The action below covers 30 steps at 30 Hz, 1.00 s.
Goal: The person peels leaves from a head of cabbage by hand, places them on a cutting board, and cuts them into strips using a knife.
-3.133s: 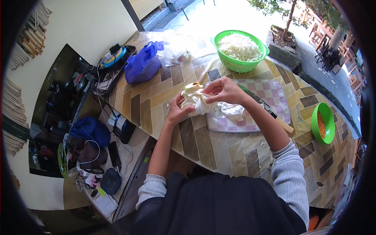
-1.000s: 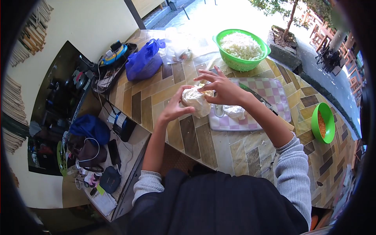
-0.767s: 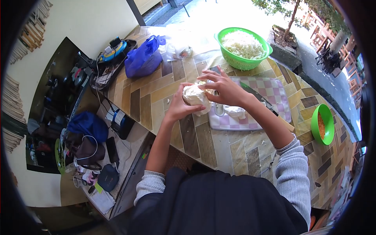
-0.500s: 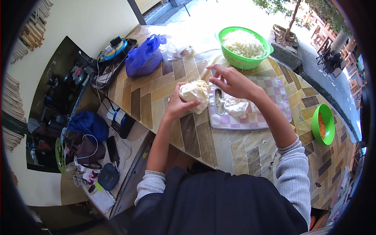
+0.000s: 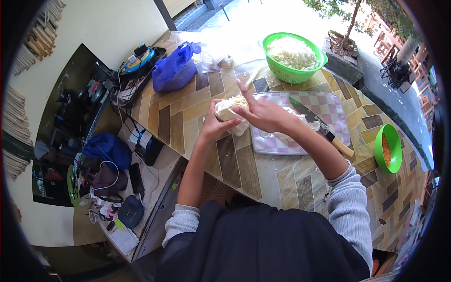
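My left hand (image 5: 215, 122) is wrapped round a pale, layered lump that looks like a piece of white cabbage (image 5: 226, 109), above the wood-patterned tabletop. My right hand (image 5: 263, 114) meets it from the right, thumb pressed on its face and index finger stretched out past the top; its other fingers are partly hidden. Beneath my right forearm lies a pink-and-white checked cutting board (image 5: 329, 103). A knife (image 5: 310, 115) with a light wooden handle rests across the board, beside crumpled white pieces (image 5: 312, 125) partly covered by my arm.
A green colander (image 5: 293, 75) full of white shreds stands beyond the board. To the right is a green bowl (image 5: 397, 152) with orange contents. A blue plastic bag (image 5: 174, 73) sits at the far left of the table (image 5: 230, 164). Bags and small items crowd a lower surface on the left.
My right hand has come down and left onto the pale lump from above the board. The knife now shows on the board, formerly hidden by my arm. My left hand has stayed put.
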Motion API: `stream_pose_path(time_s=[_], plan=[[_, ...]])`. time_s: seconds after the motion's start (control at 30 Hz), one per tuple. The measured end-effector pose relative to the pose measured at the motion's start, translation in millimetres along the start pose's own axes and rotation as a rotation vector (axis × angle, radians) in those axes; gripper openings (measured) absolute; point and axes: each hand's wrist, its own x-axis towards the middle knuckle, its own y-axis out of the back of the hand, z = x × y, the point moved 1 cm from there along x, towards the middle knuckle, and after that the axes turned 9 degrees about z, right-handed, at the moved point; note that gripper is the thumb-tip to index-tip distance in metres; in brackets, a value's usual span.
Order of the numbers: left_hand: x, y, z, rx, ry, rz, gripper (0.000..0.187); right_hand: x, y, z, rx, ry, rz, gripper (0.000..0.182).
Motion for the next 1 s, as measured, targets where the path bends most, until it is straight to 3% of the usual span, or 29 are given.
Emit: stream_pose_path(time_s=[0.2,0.33,0.53,0.73,0.87,1.0], plan=[[-1,-1,1,0.039,0.004,0.009,0.081,0,20,2,0.193,0.135,0.104,0.074],[-2,-3,4,0.059,-0.022,0.002,0.081,4,31,13,0.225,0.181,0.243,0.071],[-4,-3,5,0.053,-0.010,0.019,0.082,4,30,25,0.392,0.121,0.171,0.068],[-5,-4,7,0.024,0.016,-0.001,0.084,24,3,38,0.168,0.333,0.153,0.057],[-6,-2,6,0.066,-0.021,-0.050,0.082,45,1,46,0.182,0.315,0.070,0.042],[-5,1,0,0.022,-0.028,-0.059,0.081,53,11,43,0.124,0.268,-0.007,0.038]])
